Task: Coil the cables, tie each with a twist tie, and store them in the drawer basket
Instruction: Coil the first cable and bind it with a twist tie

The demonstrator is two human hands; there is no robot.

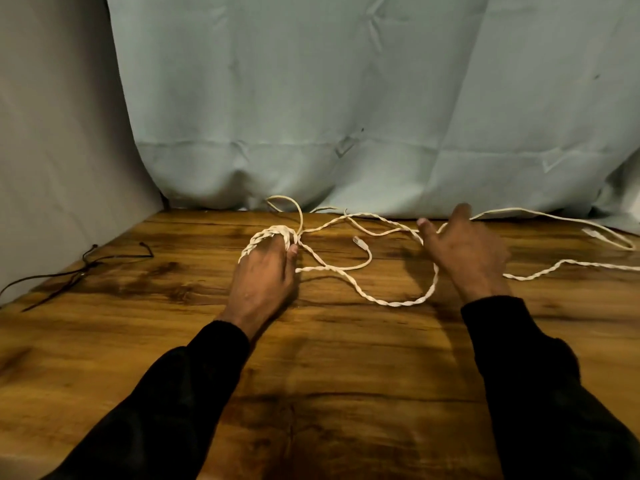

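Two forearms in black sleeves (194,386) reach from the near edge across a wooden table (329,410). The left hand (265,271) lies palm down at mid-table, with several turns of a white twisted cable (398,301) wound round its fingers and the thumb pressed against the coil. The right hand (465,251), blurred, has its fingers spread wide over the loose cable, which sprawls across the far right of the table. Thin black ties (83,265) lie at the far left. A pale cloth (346,98) hangs behind.
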